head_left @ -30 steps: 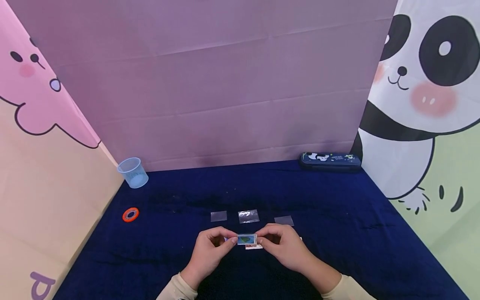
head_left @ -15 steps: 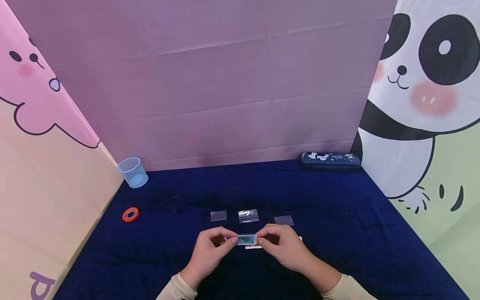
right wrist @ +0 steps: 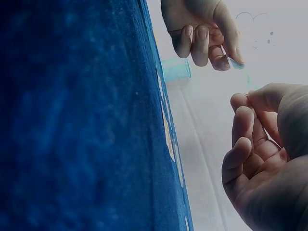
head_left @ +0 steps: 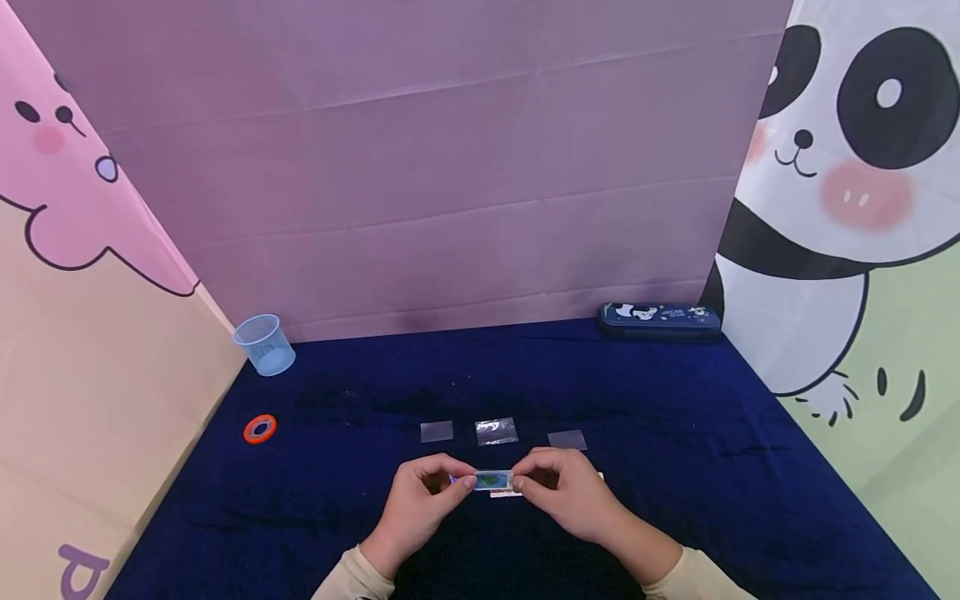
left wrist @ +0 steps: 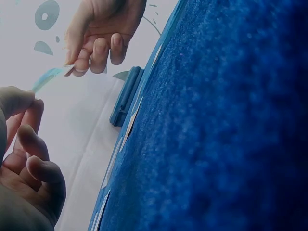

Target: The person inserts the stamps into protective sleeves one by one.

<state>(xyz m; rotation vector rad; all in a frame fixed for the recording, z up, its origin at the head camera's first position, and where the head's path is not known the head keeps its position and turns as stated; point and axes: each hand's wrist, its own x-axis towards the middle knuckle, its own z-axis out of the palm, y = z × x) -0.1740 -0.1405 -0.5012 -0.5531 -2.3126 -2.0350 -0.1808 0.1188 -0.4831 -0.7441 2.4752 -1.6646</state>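
Between my two hands, in the head view, is a small thin picture card (head_left: 492, 480), blue with a green shape and a pale border. My left hand (head_left: 426, 500) pinches its left end between thumb and index finger. At the right end, my right hand (head_left: 562, 492) pinches it the same way. Both wrist views show the card (left wrist: 50, 77) raised off the cloth and bowed, with the other fingers of each hand loosely curled. Below it lies a white and reddish printed paper (head_left: 504, 494), mostly hidden by the card and my right hand.
Three clear plastic pieces, left (head_left: 437, 432), middle (head_left: 496, 432) and right (head_left: 567, 440), lie beyond my hands on the dark blue cloth (head_left: 360, 533). An orange-red ring-shaped roll (head_left: 260, 429) and a blue cup (head_left: 265, 346) are at left. A pencil case (head_left: 660, 322) stands back right.
The card tilts and bows slightly between the fingers, and less of the printed paper shows beneath it. Both hands keep nearly the same place and hold.
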